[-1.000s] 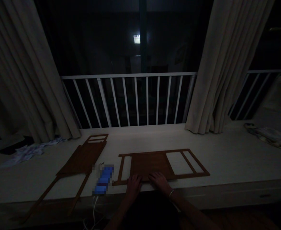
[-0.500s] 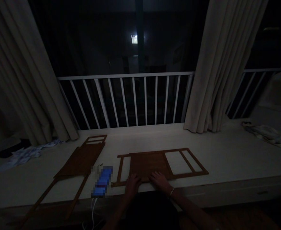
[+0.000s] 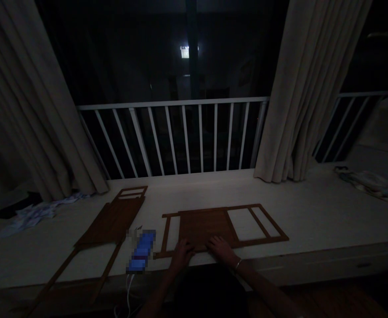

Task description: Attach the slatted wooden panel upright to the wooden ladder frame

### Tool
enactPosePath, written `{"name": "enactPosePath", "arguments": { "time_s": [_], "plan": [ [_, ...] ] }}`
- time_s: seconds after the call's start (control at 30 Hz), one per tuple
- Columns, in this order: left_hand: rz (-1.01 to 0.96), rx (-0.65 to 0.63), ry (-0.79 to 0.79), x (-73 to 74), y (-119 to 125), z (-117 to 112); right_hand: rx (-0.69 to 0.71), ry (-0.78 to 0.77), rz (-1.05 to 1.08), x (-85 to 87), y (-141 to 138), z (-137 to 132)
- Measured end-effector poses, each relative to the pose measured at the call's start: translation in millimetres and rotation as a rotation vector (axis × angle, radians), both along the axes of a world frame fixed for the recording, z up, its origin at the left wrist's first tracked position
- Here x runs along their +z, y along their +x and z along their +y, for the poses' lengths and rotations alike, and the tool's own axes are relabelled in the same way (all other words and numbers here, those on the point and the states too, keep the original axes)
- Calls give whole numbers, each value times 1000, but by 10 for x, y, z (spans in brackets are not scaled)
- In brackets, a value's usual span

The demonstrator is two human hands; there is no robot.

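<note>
A flat brown wooden frame panel lies on the pale window ledge in front of me. My left hand rests on its near edge with the fingers curled down on the wood. Beside it my right hand, a bracelet on the wrist, lies flat on the same edge with fingers stretched out. The room is very dark, so the finger detail is faint. A second brown frame panel lies further left, slanting off the ledge's front.
A blue glowing phone with a white cable lies between the two panels. White railing bars and curtains stand behind the ledge. Crumpled papers sit at left, a cloth bundle at far right.
Both hands stay on the panel's near edge. The view has shifted slightly; the left hand's fingers look a little more curled.
</note>
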State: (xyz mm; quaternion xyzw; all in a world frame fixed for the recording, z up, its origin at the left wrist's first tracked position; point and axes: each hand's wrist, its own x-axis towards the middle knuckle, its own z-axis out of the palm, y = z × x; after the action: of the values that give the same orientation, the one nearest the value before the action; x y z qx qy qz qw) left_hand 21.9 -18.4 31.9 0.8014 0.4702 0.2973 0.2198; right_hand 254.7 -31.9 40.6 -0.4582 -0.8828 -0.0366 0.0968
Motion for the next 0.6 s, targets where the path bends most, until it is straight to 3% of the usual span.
{"name": "enactPosePath", "arguments": {
  "time_s": [0.3, 0.6],
  "plan": [
    [22, -37, 14, -19, -47, 9, 21, -62, 58, 116, 29, -50],
    [-30, 44, 40, -164, 10, -28, -77, -87, 180, -27, 7, -56]
  ]
}}
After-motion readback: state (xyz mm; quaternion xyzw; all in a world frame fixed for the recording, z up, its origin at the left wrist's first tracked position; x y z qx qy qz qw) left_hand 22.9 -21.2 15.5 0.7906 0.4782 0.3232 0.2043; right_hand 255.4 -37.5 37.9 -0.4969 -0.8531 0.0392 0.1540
